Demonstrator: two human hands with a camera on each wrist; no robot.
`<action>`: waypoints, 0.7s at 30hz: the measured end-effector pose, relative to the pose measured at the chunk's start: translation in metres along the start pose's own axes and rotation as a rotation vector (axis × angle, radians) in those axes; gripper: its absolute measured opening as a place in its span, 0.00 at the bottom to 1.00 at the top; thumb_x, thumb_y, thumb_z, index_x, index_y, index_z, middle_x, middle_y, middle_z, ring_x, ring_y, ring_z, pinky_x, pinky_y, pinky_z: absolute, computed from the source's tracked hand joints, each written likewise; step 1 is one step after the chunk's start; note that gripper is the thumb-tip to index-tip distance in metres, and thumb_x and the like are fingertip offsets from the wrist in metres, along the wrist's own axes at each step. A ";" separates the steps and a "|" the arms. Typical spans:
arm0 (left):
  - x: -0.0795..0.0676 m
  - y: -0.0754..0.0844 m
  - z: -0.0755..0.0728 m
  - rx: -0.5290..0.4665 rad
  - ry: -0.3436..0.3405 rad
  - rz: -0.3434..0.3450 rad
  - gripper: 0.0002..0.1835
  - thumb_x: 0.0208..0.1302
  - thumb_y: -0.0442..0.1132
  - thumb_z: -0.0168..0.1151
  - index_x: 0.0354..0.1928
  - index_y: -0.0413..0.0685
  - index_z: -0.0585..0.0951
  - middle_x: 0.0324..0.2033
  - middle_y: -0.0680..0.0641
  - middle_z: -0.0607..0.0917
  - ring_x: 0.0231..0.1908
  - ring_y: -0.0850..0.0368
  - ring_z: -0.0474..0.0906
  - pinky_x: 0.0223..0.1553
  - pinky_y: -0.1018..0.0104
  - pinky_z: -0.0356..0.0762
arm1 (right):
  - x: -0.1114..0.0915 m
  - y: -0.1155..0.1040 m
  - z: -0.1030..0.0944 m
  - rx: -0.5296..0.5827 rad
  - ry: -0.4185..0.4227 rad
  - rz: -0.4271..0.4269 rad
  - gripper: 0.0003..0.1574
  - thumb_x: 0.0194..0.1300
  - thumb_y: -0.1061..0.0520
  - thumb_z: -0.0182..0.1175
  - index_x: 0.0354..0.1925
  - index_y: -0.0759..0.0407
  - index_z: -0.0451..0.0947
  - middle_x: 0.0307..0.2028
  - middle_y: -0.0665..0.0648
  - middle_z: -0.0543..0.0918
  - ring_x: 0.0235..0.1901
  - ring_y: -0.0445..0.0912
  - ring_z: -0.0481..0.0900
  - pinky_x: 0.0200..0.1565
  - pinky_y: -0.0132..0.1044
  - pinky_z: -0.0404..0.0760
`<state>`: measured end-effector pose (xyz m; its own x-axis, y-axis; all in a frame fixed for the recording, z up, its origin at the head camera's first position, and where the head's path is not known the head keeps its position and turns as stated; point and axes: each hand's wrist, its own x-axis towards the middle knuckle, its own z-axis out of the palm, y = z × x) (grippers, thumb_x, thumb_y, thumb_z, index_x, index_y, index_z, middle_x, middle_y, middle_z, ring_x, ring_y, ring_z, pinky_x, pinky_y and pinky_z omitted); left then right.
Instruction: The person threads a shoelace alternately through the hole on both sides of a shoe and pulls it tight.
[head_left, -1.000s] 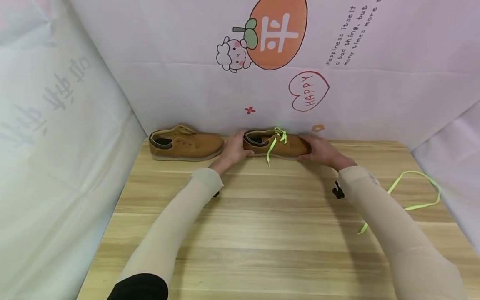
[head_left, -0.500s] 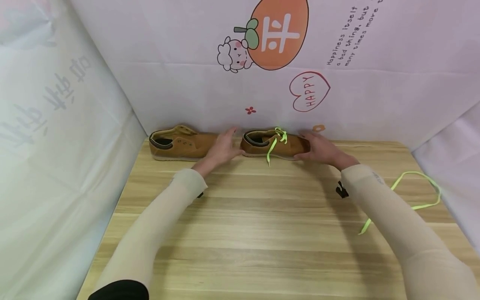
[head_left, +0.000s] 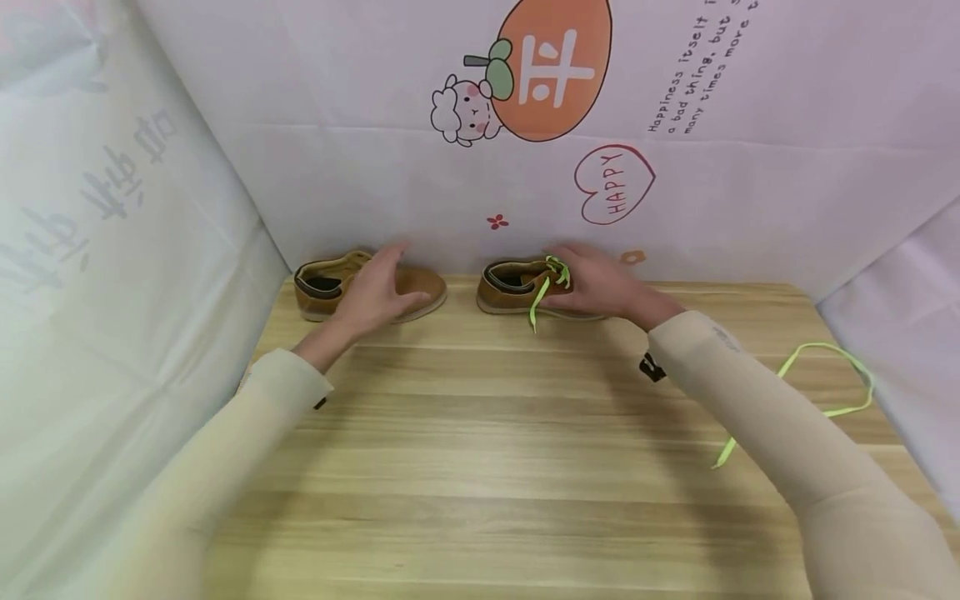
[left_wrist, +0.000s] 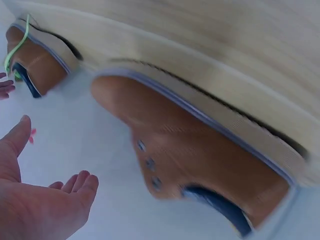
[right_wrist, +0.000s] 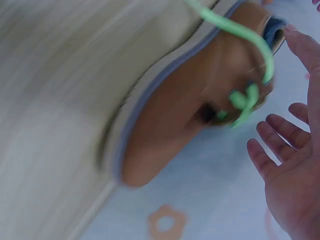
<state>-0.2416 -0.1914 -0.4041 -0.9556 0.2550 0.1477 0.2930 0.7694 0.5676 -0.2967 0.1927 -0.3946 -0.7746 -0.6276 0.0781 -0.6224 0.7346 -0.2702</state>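
Two brown lace-up shoes stand side by side along the back wall, toes pointing right. The left shoe (head_left: 426, 281) has bare eyelets; its whole side shows in the left wrist view (left_wrist: 200, 135). Over it hovers my left hand (head_left: 372, 292), fingers spread and apart from the leather. A lime-green shoelace (head_left: 538, 304) is threaded at the top of the right shoe (head_left: 493, 298), one end hanging down its side. My right hand (head_left: 600, 285) is above that shoe's front half, hiding its toe in the head view. In the right wrist view, its fingers (right_wrist: 280, 137) are loosely extended and grip nothing.
Another lime-green shoelace (head_left: 847, 410) lies loosely looped on the right of the wooden tabletop (head_left: 487, 450), partly behind the right forearm. White printed cloth (head_left: 360, 175) closes off the back and both sides.
My left hand has left the right shoe's heel and moved left over the other shoe. My right hand has released the toe and shifted left above the shoe. The right shoe moved slightly left.
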 end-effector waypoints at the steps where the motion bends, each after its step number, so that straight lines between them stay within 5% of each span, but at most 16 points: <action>1: -0.003 -0.004 -0.005 0.007 0.014 0.001 0.52 0.64 0.47 0.78 0.81 0.36 0.59 0.79 0.34 0.63 0.78 0.36 0.59 0.77 0.42 0.58 | 0.004 -0.007 -0.001 -0.005 -0.003 -0.004 0.58 0.60 0.36 0.77 0.76 0.65 0.67 0.72 0.69 0.72 0.72 0.63 0.69 0.73 0.59 0.68; 7: -0.022 -0.034 -0.035 0.023 0.110 -0.004 0.56 0.60 0.44 0.82 0.81 0.34 0.56 0.79 0.31 0.62 0.78 0.32 0.56 0.77 0.38 0.55 | 0.027 -0.048 -0.007 0.012 -0.051 -0.002 0.60 0.63 0.33 0.74 0.79 0.60 0.63 0.76 0.67 0.68 0.75 0.60 0.66 0.75 0.55 0.65; 13: -0.041 -0.068 -0.059 -0.028 0.176 -0.058 0.62 0.58 0.42 0.83 0.83 0.34 0.49 0.80 0.28 0.55 0.80 0.29 0.48 0.79 0.36 0.46 | 0.051 -0.083 -0.002 0.037 -0.045 -0.101 0.58 0.65 0.36 0.74 0.79 0.62 0.61 0.75 0.67 0.69 0.74 0.59 0.68 0.75 0.52 0.66; 21: -0.054 -0.107 -0.067 -0.128 0.132 -0.108 0.73 0.49 0.39 0.88 0.85 0.40 0.41 0.82 0.30 0.49 0.80 0.28 0.47 0.79 0.33 0.44 | 0.080 -0.120 0.023 0.113 -0.093 -0.129 0.59 0.67 0.39 0.74 0.81 0.62 0.57 0.76 0.67 0.66 0.72 0.58 0.70 0.74 0.52 0.68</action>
<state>-0.2234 -0.3271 -0.4183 -0.9795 0.0891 0.1805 0.1899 0.7055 0.6828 -0.2810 0.0486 -0.3780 -0.6721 -0.7398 0.0315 -0.6955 0.6161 -0.3697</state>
